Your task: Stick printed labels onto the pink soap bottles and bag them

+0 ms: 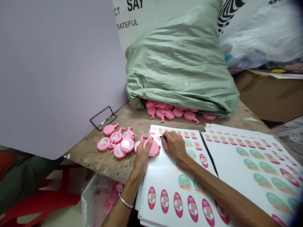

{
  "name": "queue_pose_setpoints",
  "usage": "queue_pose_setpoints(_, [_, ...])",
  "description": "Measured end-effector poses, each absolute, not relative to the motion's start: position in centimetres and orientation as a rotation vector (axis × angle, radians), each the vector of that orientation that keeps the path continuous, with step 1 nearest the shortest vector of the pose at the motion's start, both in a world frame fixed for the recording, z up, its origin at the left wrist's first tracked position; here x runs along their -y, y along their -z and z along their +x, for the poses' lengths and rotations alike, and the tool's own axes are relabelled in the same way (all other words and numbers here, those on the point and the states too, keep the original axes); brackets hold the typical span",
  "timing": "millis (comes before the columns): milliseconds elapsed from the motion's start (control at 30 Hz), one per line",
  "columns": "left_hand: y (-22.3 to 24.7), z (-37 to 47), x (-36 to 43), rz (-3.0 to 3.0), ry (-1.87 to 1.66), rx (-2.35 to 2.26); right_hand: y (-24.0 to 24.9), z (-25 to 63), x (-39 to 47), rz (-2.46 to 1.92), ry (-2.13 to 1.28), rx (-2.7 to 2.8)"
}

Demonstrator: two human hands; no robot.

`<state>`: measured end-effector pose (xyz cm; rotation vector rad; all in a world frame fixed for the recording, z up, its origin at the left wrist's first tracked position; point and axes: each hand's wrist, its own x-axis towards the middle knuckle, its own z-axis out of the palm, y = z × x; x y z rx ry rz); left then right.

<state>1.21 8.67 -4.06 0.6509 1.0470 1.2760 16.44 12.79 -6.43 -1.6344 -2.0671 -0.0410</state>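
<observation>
My left hand grips a pink plastic pump-bottle-shaped piece, its plain pink side facing up, over the left edge of a stack of sticker sheets. My right hand rests on the same stack, its fingers pinched together. A small dark thing pokes out from its fingertips; its kind is unclear. Several more pink bottle-shaped pieces lie in a cluster just left of my left hand, most with round printed stickers on them.
A second stack of sticker sheets lies on the right. Behind, a green sack spills pink pieces onto the wooden table. A pale panel and a black wire frame stand left. Below is a plastic bag.
</observation>
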Motion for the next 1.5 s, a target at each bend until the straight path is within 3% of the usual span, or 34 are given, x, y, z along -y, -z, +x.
queue_pose_setpoints(1100, [4.9, 0.8, -9.2, 0.681, -1.287, -1.061, 6.4, 15.8, -12.7, -1.529, 0.13, 2.051])
queue_pose_setpoints(1167, [4.6, 0.8, -9.1, 0.662, -1.279, -1.004, 6.4, 15.9, -12.8, -1.544, 0.051, 1.972])
queue_pose_setpoints(1333, [4.9, 0.7, -8.9, 0.707, -1.312, -1.051, 5.9, 15.9, -13.2, -1.579, -0.514, 1.699])
queue_pose_setpoints(1500, [5.9, 0.9, -9.0, 0.764, -1.34, -1.175, 4.6, 16.0, -14.9, -1.644, -0.775, 1.601])
